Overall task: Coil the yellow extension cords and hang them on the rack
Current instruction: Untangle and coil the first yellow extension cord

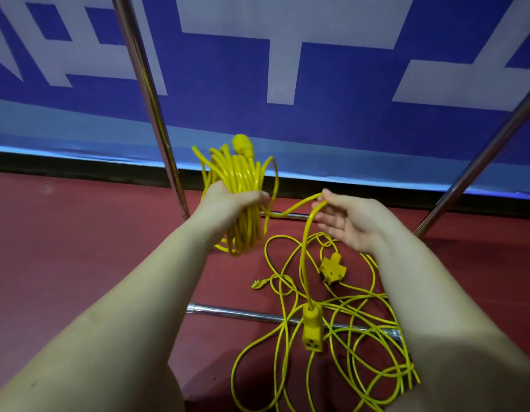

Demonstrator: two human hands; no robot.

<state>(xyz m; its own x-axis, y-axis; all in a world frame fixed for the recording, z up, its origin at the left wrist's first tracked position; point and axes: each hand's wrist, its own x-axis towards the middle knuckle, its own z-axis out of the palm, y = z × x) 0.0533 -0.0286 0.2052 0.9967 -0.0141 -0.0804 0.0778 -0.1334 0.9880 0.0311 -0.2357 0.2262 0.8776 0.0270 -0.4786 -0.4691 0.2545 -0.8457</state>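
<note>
My left hand (231, 200) grips a thick coil of yellow extension cord (241, 176); a yellow plug sticks up at the coil's top. The cord's free end runs right to my right hand (347, 220), which pinches it between thumb and forefinger, palm up, other fingers spread. From there the cord hangs down to a yellow socket block (312, 327) dangling above the floor. A second yellow cord (341, 346) lies in a loose tangle on the red floor, with a three-way yellow socket (332, 269) and a small plug (258, 283).
The rack's chrome uprights rise at the left (148, 93) and right (477, 171), and chrome base bars (243, 313) lie on the red floor under the tangle. A blue and white banner (287, 69) covers the wall behind.
</note>
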